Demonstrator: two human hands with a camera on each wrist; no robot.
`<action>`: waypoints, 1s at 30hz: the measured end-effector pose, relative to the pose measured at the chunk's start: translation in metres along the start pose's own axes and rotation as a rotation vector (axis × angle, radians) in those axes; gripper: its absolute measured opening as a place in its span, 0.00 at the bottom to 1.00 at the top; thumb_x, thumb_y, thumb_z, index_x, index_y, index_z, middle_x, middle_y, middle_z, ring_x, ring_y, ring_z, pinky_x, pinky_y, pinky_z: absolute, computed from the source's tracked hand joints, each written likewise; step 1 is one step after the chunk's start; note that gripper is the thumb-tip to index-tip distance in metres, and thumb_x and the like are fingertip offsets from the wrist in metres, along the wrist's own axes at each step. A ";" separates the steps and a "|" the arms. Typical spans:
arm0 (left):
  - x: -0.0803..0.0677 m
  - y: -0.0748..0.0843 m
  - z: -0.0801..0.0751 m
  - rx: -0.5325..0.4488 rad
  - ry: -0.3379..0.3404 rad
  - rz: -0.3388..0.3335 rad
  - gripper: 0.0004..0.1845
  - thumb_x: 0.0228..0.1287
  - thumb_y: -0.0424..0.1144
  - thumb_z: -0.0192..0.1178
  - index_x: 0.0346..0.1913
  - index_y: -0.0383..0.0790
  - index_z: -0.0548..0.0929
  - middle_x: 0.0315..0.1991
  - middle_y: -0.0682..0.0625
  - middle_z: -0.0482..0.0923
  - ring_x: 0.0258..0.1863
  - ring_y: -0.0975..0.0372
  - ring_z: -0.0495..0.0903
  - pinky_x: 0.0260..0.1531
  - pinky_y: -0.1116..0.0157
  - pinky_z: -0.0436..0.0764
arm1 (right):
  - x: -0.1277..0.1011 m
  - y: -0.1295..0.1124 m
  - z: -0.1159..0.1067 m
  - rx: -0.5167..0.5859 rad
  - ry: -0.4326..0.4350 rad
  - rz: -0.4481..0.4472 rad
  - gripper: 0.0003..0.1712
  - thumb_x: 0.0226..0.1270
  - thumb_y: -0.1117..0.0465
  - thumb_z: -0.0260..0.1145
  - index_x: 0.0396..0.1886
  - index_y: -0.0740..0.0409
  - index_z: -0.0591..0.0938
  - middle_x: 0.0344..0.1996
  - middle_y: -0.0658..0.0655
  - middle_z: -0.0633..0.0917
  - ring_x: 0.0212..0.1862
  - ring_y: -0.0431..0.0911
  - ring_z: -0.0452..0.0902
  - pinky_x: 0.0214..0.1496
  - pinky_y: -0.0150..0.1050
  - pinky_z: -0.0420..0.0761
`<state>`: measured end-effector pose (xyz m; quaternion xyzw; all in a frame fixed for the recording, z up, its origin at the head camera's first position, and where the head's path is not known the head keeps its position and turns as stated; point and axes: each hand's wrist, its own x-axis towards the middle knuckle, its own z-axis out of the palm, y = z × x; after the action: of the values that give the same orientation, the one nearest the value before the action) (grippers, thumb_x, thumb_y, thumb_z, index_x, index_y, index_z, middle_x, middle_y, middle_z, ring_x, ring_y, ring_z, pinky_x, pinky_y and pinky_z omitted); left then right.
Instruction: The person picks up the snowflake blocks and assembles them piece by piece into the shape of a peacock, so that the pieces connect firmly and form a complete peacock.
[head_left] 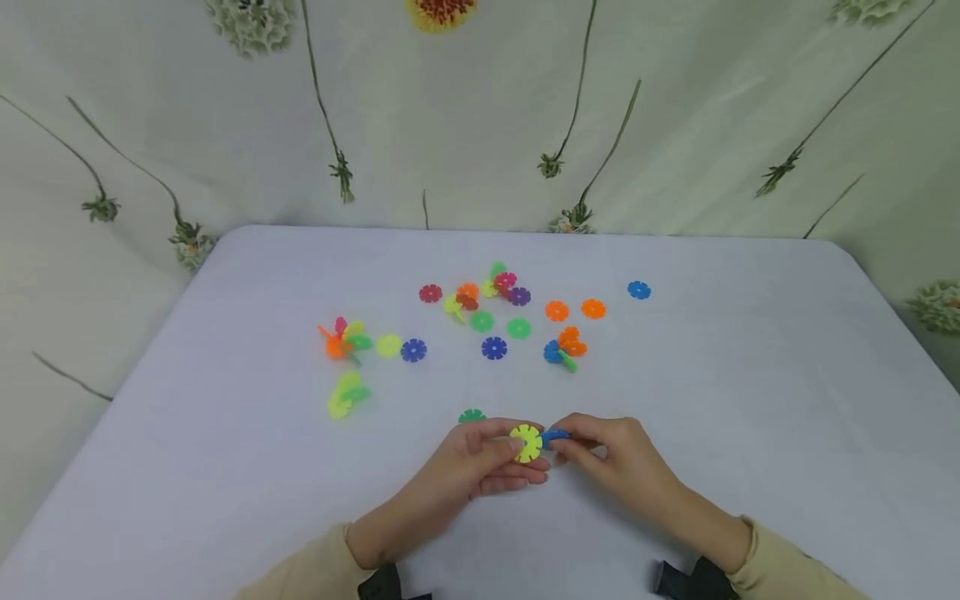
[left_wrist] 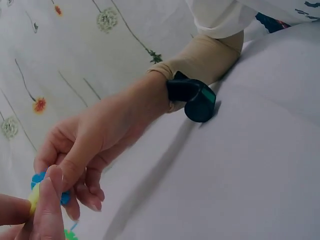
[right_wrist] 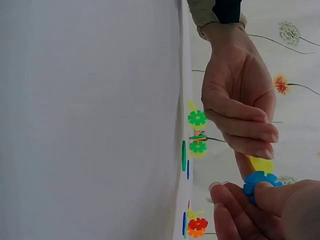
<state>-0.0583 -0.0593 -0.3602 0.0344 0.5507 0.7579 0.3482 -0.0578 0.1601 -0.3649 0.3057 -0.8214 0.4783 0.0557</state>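
Note:
My left hand (head_left: pixel 483 462) pinches a yellow notched plastic disc (head_left: pixel 527 443) between thumb and fingers, its flat face showing in the head view. From the right, my right hand (head_left: pixel 622 454) pinches a blue notched disc (head_left: pixel 555 435), seen nearly edge-on there. The two discs meet at their rims, roughly crosswise; whether their slots interlock is hard to tell. In the right wrist view the blue disc (right_wrist: pixel 261 184) faces the camera under the right thumb, with the yellow disc (right_wrist: pixel 262 164) just above it. Behind the left fingertips lies a green disc (head_left: pixel 472 416), partly covered.
Loose discs, such as orange (head_left: pixel 557 311), indigo (head_left: pixel 494 348) and blue (head_left: pixel 639 290), lie across the middle of the white table (head_left: pixel 750 358). Several joined clusters stand among them: one multicoloured (head_left: pixel 345 340), one yellow-green (head_left: pixel 347 395), one orange-blue (head_left: pixel 567 347). A flowered cloth (head_left: pixel 465 117) hangs behind.

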 end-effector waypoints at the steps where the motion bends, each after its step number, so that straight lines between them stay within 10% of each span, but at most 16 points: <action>1: 0.000 0.000 0.000 0.015 0.005 0.003 0.22 0.69 0.38 0.53 0.60 0.27 0.69 0.43 0.37 0.81 0.44 0.52 0.81 0.45 0.62 0.77 | 0.000 -0.001 0.000 -0.007 0.017 -0.003 0.10 0.56 0.74 0.67 0.35 0.57 0.83 0.29 0.47 0.85 0.30 0.38 0.81 0.32 0.32 0.81; 30: 0.002 -0.004 -0.005 0.122 -0.074 0.045 0.19 0.69 0.33 0.51 0.58 0.25 0.72 0.41 0.35 0.81 0.39 0.53 0.83 0.41 0.61 0.79 | -0.001 0.001 0.009 0.161 -0.024 -0.021 0.09 0.56 0.76 0.65 0.36 0.63 0.84 0.31 0.53 0.85 0.30 0.41 0.82 0.33 0.34 0.82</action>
<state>-0.0597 -0.0620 -0.3664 0.0959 0.5816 0.7288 0.3485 -0.0554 0.1537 -0.3711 0.3236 -0.7776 0.5384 0.0259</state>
